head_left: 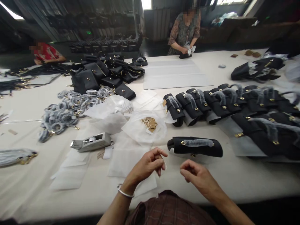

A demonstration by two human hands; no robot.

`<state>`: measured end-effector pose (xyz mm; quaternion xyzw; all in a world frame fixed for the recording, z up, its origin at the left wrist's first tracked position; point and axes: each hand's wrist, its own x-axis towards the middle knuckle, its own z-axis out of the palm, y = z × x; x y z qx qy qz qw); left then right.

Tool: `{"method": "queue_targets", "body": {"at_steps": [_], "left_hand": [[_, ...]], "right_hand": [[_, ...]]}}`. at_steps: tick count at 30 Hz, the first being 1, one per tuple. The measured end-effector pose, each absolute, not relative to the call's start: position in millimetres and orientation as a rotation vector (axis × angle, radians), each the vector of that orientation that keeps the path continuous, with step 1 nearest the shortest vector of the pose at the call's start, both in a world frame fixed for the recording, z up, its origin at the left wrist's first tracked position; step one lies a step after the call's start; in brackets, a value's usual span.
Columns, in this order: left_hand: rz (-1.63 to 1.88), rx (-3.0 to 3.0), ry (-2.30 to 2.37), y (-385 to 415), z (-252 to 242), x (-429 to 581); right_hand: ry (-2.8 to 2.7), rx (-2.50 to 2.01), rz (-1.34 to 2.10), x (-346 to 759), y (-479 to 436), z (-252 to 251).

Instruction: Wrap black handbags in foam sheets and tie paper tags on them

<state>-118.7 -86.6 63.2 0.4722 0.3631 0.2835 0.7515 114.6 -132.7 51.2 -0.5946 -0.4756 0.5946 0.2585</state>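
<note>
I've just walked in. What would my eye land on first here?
Most likely the row of black bags with gold clasps, fanned across the right of the white table. Close in, the left hand and right hand meet near the edge, the left pinching a small clear scrap, just before one lone bag. A heap of wrapped straps lies at left.

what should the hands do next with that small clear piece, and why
Probably carry the small clear piece, pinched in the left hand, forward onto the black bag lying just beyond; the right hand, close beside, could steady it.
</note>
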Motion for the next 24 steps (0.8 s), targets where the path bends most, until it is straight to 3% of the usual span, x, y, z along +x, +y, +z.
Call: {"method": "queue_targets", "body": {"at_steps": [6,10,16,20,24], "left_hand": [[0.535,1.490,0.808,-92,81,-72],[0.566,1.386,0.869,-86,75,-68],[0.554,1.200,0.829,-86,59,-72],[0.582,1.292,0.828,-92,63,-59],[0.602,1.261,0.848,-90,64,-55]], "right_hand": [[-0.972,-1.295,1.794,93,-135,59],[-1.042,-1.386,1.935,99,-134,63],[-1.012,-1.480,1.619,122,-136,49],[-0.872,-1.211,1.786,108,-132,52],[-0.917,-1.230,1.939,102,-129,48]]}}
